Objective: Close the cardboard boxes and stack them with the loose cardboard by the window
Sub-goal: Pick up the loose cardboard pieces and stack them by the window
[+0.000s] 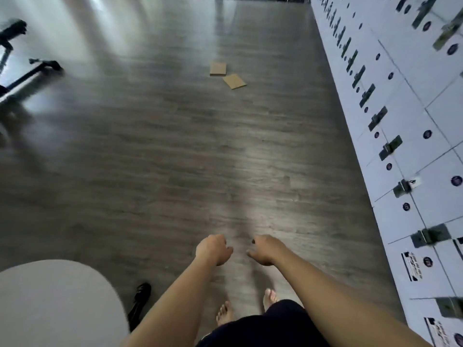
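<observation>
Two flat brown cardboard pieces, one squarish [218, 69] and one tilted [234, 81], lie corner to corner on the grey wood floor [150, 159], just left of the white locker wall [400, 121]. Well short of them, both hands, left hand [213, 249] and right hand [265, 249], hang loosely curled and hold nothing.

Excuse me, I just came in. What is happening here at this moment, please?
A barefoot person stands on a grey wooden floor and looks down, with both arms stretched forward. The left hand and the right hand hold nothing; their fingers hang loosely curled. Further ahead, two flat cardboard pieces lie on the floor, untouched, one partly beside the other. A wall of white lockers runs along the right side. A white round seat is at the lower left. The picture is blurred, so the person may be walking.
</observation>
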Tool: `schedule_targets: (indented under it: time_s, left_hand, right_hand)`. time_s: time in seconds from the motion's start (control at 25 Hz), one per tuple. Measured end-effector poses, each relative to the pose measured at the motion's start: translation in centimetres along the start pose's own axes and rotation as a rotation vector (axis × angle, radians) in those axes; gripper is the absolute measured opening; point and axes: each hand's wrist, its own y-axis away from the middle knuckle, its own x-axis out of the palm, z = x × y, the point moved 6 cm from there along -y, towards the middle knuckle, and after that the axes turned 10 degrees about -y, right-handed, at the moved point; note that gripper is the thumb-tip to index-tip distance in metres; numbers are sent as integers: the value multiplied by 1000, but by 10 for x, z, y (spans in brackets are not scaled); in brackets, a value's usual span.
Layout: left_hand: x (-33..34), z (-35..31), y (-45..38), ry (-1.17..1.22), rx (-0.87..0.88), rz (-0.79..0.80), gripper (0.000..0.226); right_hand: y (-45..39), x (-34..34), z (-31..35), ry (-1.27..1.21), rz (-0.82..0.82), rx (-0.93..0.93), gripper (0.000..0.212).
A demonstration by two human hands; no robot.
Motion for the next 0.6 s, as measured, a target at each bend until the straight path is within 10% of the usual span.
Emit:
schedule_targets:
  time_s: [0.6]
  left_hand:
    - [-215,105,-252,184,-207,-61,37]
  right_hand:
    - [-284,-209,157,96,64,-147,51]
